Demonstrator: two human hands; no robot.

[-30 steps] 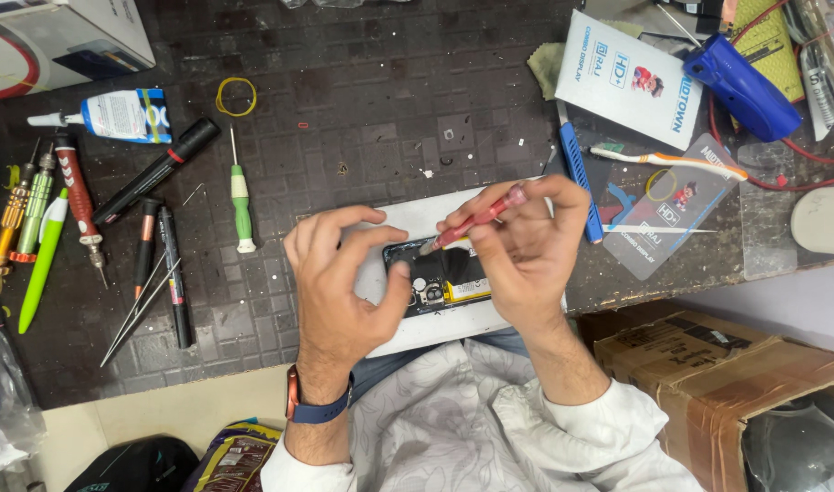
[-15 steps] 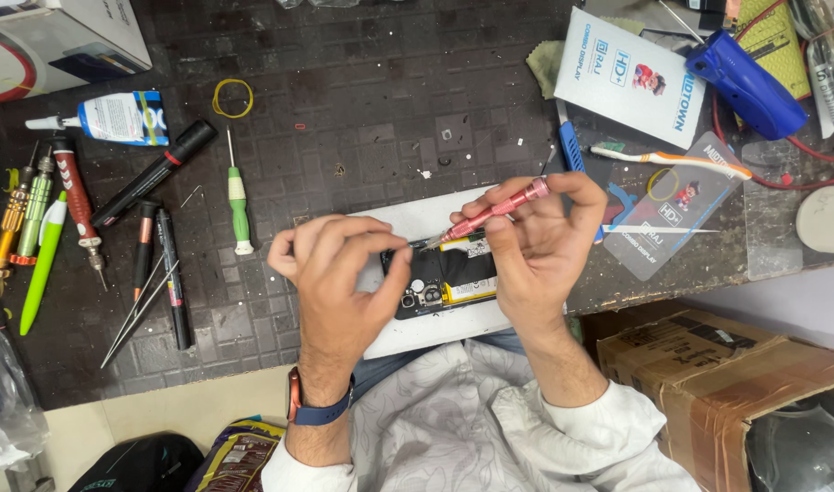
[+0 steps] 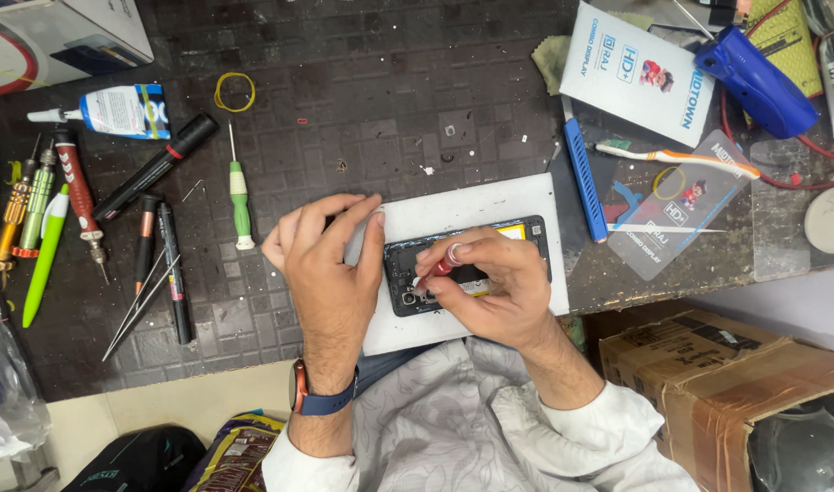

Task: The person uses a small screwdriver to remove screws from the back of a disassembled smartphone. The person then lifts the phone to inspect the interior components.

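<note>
We see a glue tube [image 3: 116, 111], yellow rubber band [image 3: 235, 91], green screwdriver [image 3: 241, 193], toothbrush [image 3: 676, 158], cardboard box [image 3: 726, 383].

Left hand [image 3: 330, 264] steadies the left end of an opened phone [image 3: 471, 264] lying on a white pad [image 3: 490, 205], while the right hand [image 3: 494, 287] pinches a red-handled screwdriver [image 3: 442, 267], tip down on the phone's interior.

Bright, even overhead light gives soft shadows, mild glare on plastic (right side), and sharp focus throughout.
</note>
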